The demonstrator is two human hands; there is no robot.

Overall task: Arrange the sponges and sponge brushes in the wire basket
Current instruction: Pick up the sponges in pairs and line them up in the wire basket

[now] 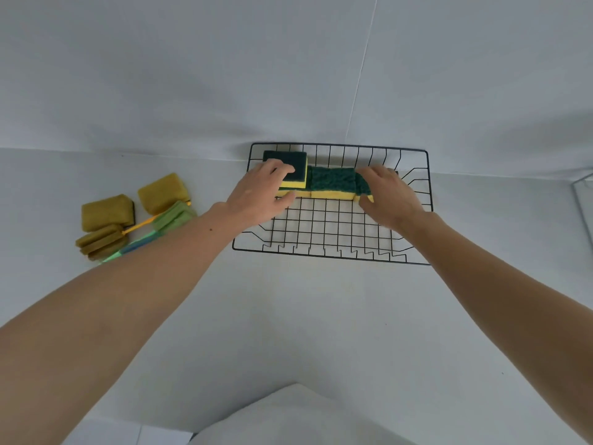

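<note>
A black wire basket (333,232) lies on the white table against the wall. Along its far side sit green-and-yellow sponges: a stacked one (290,162) at the far left, one in the middle (332,184), and one at the right (364,187). My left hand (260,191) rests on the left stack, fingers on top and thumb against its front edge. My right hand (388,194) presses on the right-hand sponge, covering part of it. Left of the basket lie two mustard sponges (107,210) (163,192) and sponge brushes (99,240) (173,216) with thin handles.
The near half of the basket floor holds nothing. A wall rises just behind the basket. A metal edge (582,200) shows at the far right. A white raised surface (288,415) lies at the bottom of the view.
</note>
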